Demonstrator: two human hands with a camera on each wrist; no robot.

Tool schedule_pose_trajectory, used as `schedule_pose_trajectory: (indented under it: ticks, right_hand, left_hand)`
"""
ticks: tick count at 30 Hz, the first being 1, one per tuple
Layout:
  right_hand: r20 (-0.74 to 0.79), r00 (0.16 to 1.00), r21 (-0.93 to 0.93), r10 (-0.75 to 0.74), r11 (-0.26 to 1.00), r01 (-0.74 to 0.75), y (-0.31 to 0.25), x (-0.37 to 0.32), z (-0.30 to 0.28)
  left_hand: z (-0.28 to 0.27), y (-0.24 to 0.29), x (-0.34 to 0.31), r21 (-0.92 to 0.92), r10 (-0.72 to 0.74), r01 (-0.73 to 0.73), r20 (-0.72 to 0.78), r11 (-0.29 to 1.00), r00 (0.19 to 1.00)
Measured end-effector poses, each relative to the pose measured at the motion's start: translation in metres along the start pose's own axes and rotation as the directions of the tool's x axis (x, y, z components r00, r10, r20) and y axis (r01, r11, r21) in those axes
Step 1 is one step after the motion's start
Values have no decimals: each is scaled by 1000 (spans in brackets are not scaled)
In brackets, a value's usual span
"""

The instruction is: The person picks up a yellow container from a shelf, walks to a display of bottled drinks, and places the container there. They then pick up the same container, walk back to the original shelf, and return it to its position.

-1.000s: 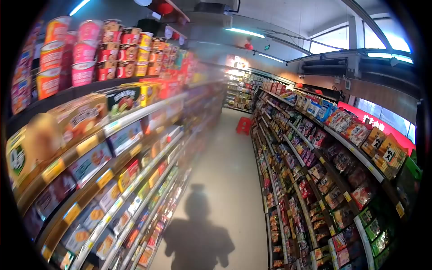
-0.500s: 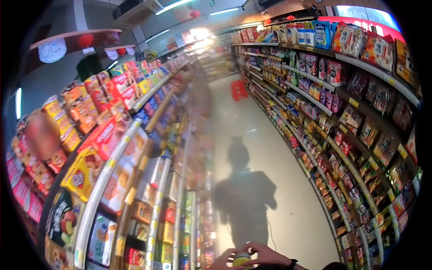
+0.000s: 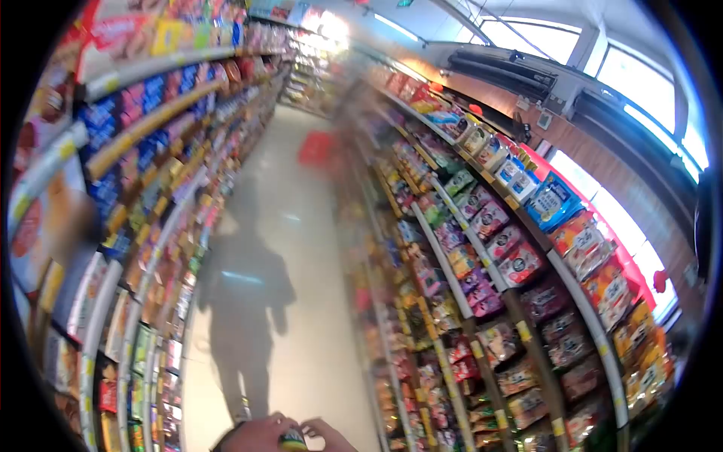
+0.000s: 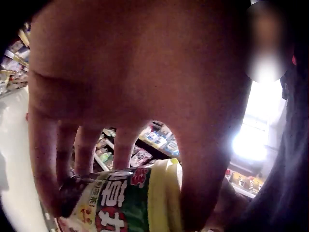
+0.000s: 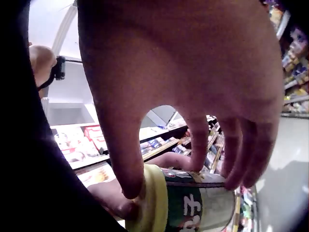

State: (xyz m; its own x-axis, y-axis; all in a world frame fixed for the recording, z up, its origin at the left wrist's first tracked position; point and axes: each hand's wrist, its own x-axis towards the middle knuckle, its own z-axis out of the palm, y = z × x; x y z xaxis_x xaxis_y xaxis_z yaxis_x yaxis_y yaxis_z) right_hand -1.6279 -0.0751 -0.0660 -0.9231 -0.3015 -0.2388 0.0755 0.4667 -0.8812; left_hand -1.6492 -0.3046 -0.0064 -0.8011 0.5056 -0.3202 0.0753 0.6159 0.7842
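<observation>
Low in the head view, my left hand (image 3: 256, 435) and right hand (image 3: 331, 438) meet around a small jar (image 3: 292, 439). Its pale yellow lid (image 4: 165, 193) and green label with white Chinese characters show in the left wrist view. There my left fingers (image 4: 87, 150) reach over the jar's side, with the thumb by the lid. From the right wrist camera, my right thumb (image 5: 130, 179) lies against the yellow lid, and the fingers bend over the jar's body. The jar lies tilted on its side between both hands, and its far end is partly hidden.
Packed snack shelves line both sides of the aisle: boxes on the left shelf (image 3: 158, 71), bagged snacks on the right shelf (image 3: 520, 264). A red stool (image 3: 316, 148) stands farther down the pale floor (image 3: 309, 248), where a person's shadow (image 3: 245, 301) falls.
The head view has swung toward the right shelf. Both hands with the jar, out of view one second ago, came in at the bottom and now appear farther left.
</observation>
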Motion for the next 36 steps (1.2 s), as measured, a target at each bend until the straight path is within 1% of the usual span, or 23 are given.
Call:
schedule_pose_trajectory:
  ticks: [1, 3, 5, 6, 7, 8, 9, 10, 13, 14, 16, 19, 20, 21, 22, 23, 24, 27, 28, 30, 32, 33, 36]
  right_hand:
    - [-118, 993, -10, -5, 1000, 4, -4, 10, -8]
    - [-117, 993, -63, -11, 998, 4, -13, 54, -33]
    - [-72, 997, -27, 11, 1000, -13, 16, 98, -47]
    - [-93, 996, -20, -18, 1000, 16, 10, 116, -55]
    - [-153, 987, 28, 41, 999, -37, -20, 133, -60]
    - [-127, 992, -2, -16, 1000, 16, -16, 154, -66]
    - [-94, 993, -30, -77, 997, 75, -7, 177, -71]
    - [-28, 1000, -41, 4, 999, -5, 2, 199, -76]
    - [26, 999, -20, -40, 999, 41, -31, 276, -91]
    - [128, 989, -51, 79, 996, -73, -20, 310, -93]
    - [217, 975, -41, 45, 998, -37, -26, 371, -112]
    - [278, 960, -70, -35, 996, 56, -45, 455, -154]
    - [279, 958, -50, -67, 995, 84, -49, 482, -171]
    - [277, 955, -23, -106, 993, 117, -53, 512, -185]
    - [280, 960, 8, -10, 1000, 8, -78, 537, -206]
    - [281, 954, -1, -104, 994, 109, -73, 571, -220]
    - [254, 957, -4, -142, 989, 148, -70, 596, -229]
    - [166, 960, -20, -227, 972, 233, -95, 659, -273]
    - [135, 960, -39, -245, 967, 253, -98, 678, -283]
    - [88, 952, -22, -293, 955, 296, -89, 718, -304]
    - [96, 982, -31, -163, 985, 167, -83, 746, -330]
    - [92, 991, -29, -97, 995, 100, -79, 761, -341]
    - [10, 1000, 17, 4, 1000, -5, -47, 806, -370]
  left_hand:
    - [10, -56, 51, 57, 278, -283, 81, 957, 957]
    - [-28, -55, 100, -12, 355, -355, 85, 935, 931]
    - [-49, -60, 145, 23, 411, -412, 53, 911, 910]
    - [-63, -56, 157, 30, 419, -420, 52, 907, 907]
    - [-79, -54, 169, 47, 420, -421, 43, 906, 907]
    - [-90, -59, 183, 96, 438, -440, 47, 893, 898]
    - [-103, -65, 196, 79, 431, -433, 47, 898, 901]
    - [-119, -71, 209, 53, 393, -397, 70, 916, 917]
    - [-166, -90, 249, 32, 279, -282, 67, 959, 958]
    - [-178, -94, 264, 46, 243, -244, 39, 969, 969]
    - [-209, -99, 298, 35, 179, -179, 2, 983, 984]
    - [-247, -104, 363, 129, 123, -112, -83, 985, 989]
    - [-270, -96, 384, 95, 135, -126, -88, 987, 987]
    - [-293, -90, 404, 176, 102, -88, -67, 980, 993]
    - [-316, -85, 429, 182, 90, -73, -88, 981, 992]
    - [-335, -83, 451, 171, 77, -60, -94, 983, 993]
    - [-348, -93, 477, 208, 79, -60, -88, 976, 993]
    - [-402, -60, 537, 184, 18, 10, -147, 983, 989]
    - [-414, -59, 557, 199, 36, -2, -168, 980, 985]
    - [-440, -54, 597, 99, 18, -5, -131, 995, 991]
    - [-460, -68, 647, 36, 83, -81, -68, 996, 994]
    - [-467, -72, 672, 7, 81, -81, 6, 997, 997]
    - [-486, -78, 758, 11, 172, -177, 178, 984, 969]
